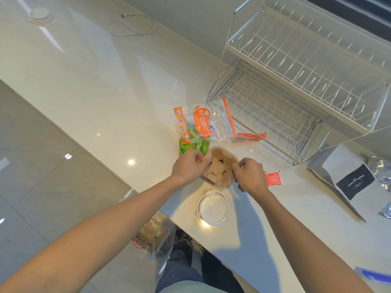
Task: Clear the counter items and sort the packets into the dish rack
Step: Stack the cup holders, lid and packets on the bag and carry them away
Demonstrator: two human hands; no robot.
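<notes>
Looking down at the counter (105, 85), we see both hands meeting over a brown paper bowl (221, 169) that sits near the counter's front edge. Our left hand (187, 168) pinches the bowl's left rim with curled fingers, and our right hand (248, 176) pinches its right rim the same way, so each hand is grasping the bowl. Crumpled brown paper and some dark bits lie inside the bowl.

Just behind the bowl lies a clear packet (203, 123) with orange print, and a green packet (191, 145) pokes out from under it, close to our left hand. An orange strip (250, 135) lies on the counter at the foot of the dish rack (296, 81), touching its lower wire shelf or nearly so; we cannot tell which. A small red sachet (273, 177) lies just beside our right hand, partly hidden by it.

A round white lid (212, 209) lies on the counter between our forearms, near the bowl but apart from it. To the right of the rack a grey pouch (347, 176) with a black label lies flat, with foil packets (380, 170) beside it at the frame's edge. A white cable (132, 26) is coiled far back on the counter, near a white disc (41, 15). Below the counter's edge, a clear bag (154, 235) with brownish contents is seen over the floor.
</notes>
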